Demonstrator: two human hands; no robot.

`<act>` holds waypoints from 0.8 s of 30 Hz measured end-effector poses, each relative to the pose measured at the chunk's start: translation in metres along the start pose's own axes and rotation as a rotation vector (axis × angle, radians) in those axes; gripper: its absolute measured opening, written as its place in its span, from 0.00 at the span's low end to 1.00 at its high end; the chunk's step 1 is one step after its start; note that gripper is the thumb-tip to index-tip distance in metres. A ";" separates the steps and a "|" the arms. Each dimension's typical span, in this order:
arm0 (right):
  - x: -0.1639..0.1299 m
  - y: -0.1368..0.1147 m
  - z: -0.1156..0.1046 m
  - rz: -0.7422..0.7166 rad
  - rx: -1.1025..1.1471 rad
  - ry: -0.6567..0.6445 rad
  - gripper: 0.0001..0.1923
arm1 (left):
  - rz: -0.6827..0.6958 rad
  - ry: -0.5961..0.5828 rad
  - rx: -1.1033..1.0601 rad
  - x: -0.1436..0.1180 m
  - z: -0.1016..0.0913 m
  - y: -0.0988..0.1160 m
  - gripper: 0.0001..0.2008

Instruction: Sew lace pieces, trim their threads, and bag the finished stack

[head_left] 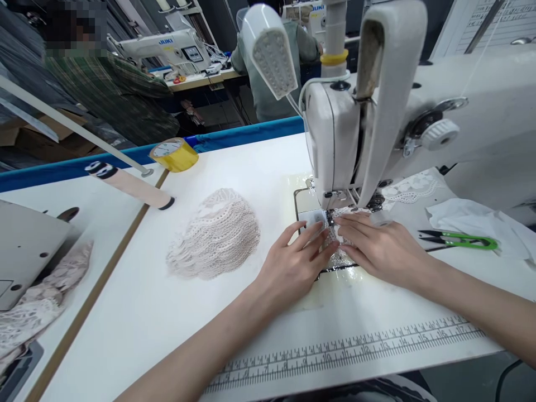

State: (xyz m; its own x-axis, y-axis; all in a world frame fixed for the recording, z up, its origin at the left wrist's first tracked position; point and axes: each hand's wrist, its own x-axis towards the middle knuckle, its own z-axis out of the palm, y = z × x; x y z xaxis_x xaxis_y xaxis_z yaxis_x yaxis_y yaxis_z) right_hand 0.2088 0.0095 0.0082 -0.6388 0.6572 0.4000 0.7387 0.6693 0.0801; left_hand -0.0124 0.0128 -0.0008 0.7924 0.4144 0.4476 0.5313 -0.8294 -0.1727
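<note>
Small lace piece (pixel 335 237) flat on the table (pixel 167 301) under the sewing machine (pixel 377 123), long axis running away from the person toward the needle, left hand (pixel 293 262) and right hand (pixel 377 245) pressing it, fingers flat, grip not closed, lace pile (pixel 215 234) left of the grip, green snips (pixel 460 240) right

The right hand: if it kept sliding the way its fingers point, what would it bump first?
Probably the left hand's fingertips: the right hand points leftward across the lace piece below the presser foot, though depth is unclear.
</note>
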 end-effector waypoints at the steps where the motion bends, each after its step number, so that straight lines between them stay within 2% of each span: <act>1: 0.000 0.000 0.000 0.000 -0.001 0.002 0.15 | -0.001 0.000 0.005 0.000 0.000 0.000 0.19; 8: 0.001 0.000 -0.001 -0.011 -0.037 0.026 0.13 | -0.018 0.002 0.026 0.001 0.001 0.002 0.19; 14: -0.002 0.000 -0.001 -0.126 -0.001 0.126 0.11 | -0.022 0.059 0.007 0.003 0.002 0.004 0.15; 24: -0.003 0.000 -0.005 -0.149 0.030 0.099 0.14 | -0.025 0.058 -0.018 0.001 0.000 0.006 0.14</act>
State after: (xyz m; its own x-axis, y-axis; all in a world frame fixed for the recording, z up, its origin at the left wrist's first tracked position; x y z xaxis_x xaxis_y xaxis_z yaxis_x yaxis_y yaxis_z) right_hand 0.2119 0.0056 0.0111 -0.7153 0.5139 0.4736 0.6298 0.7677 0.1183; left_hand -0.0088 0.0083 -0.0018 0.7597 0.4135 0.5019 0.5453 -0.8256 -0.1453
